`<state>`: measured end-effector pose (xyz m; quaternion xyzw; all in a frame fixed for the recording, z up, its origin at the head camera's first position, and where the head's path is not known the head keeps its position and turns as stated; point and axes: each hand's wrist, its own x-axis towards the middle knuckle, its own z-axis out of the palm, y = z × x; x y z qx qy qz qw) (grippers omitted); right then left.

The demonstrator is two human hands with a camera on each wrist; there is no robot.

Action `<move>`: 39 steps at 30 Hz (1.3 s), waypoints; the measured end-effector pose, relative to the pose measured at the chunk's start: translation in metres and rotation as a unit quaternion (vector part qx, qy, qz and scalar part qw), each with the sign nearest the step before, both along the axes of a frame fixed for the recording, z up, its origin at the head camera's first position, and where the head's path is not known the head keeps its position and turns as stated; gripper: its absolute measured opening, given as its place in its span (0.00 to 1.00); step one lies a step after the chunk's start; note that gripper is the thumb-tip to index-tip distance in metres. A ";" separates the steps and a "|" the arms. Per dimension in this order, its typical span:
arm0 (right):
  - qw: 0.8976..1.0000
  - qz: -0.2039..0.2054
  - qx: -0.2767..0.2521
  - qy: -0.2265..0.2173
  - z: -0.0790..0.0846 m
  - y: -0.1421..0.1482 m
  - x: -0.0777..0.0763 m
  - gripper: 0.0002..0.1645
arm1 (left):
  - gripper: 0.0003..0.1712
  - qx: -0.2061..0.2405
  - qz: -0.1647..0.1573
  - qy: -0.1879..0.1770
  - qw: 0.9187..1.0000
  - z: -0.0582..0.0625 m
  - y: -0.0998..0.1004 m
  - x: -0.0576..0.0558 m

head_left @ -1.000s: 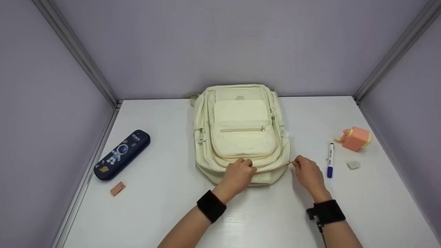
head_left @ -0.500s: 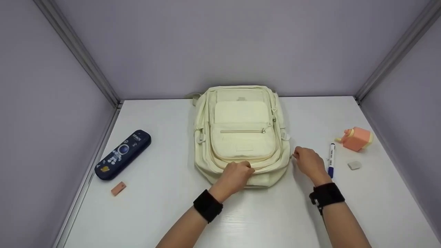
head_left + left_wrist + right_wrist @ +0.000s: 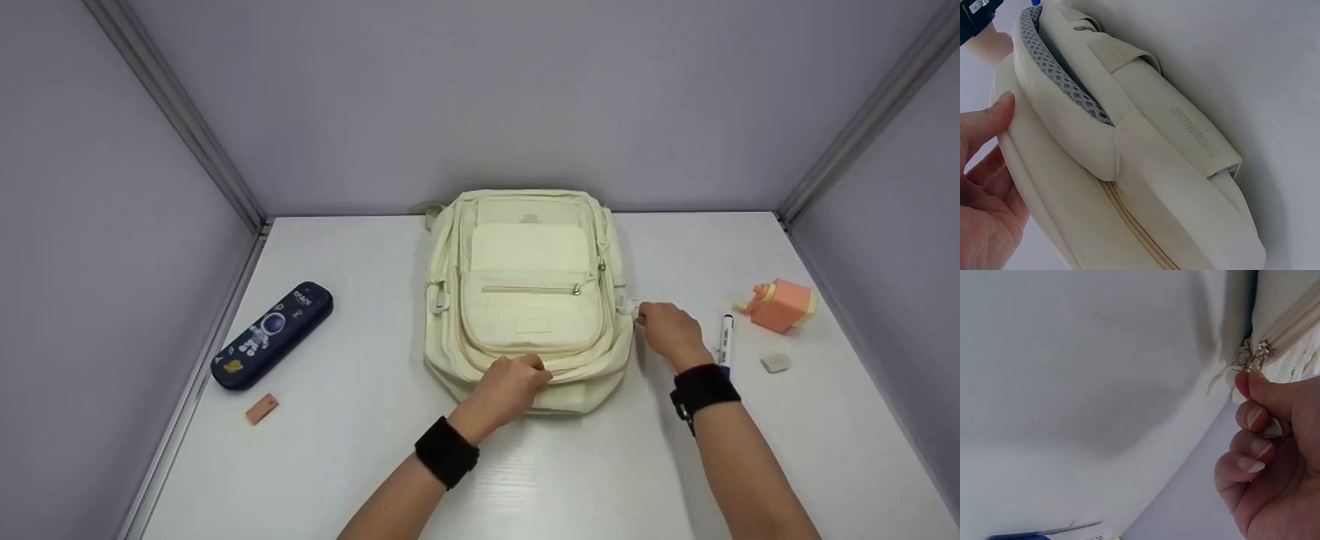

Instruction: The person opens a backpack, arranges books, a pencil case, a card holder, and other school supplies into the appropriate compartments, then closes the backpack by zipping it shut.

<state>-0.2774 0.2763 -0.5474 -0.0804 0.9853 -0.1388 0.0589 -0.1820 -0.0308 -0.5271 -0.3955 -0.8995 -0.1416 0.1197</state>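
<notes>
A cream backpack (image 3: 531,249) lies on the white table, its front pockets facing up. My left hand (image 3: 506,391) grips the padded edge near its bottom. In the left wrist view the thumb (image 3: 1000,112) presses the cream fabric, with fingers curled on the other side. A zipper track (image 3: 1137,228) runs along the bag's side close by. At the right side of the bag, my right hand (image 3: 670,335) pinches a metal zipper pull (image 3: 1264,350) between thumb and forefinger. The right wrist view shows its other fingers curled, and a pale cord (image 3: 1217,381) hangs beside the pull.
A navy pencil case (image 3: 274,335) and a pinkish eraser (image 3: 262,409) lie on the left. To the right are a whiteboard marker (image 3: 726,337), a grey eraser (image 3: 775,363) and an orange, jug-shaped object (image 3: 781,306). Grey panels (image 3: 480,97) wall the table in.
My right hand has moved up along the bag's right side with the zipper pull, from near the bottom corner to beside the side buckle. The left hand stays on the bottom edge.
</notes>
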 end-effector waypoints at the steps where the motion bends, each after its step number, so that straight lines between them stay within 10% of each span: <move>1: 1.000 -0.003 -0.001 0.007 -0.002 0.000 -0.002 0.08 | 0.06 0.001 0.000 -0.003 1.000 0.000 0.000 0.000; 39: 0.995 -0.046 0.003 0.084 -0.011 -0.010 -0.030 0.04 | 0.08 -0.021 -0.027 0.058 0.998 0.010 -0.004 0.025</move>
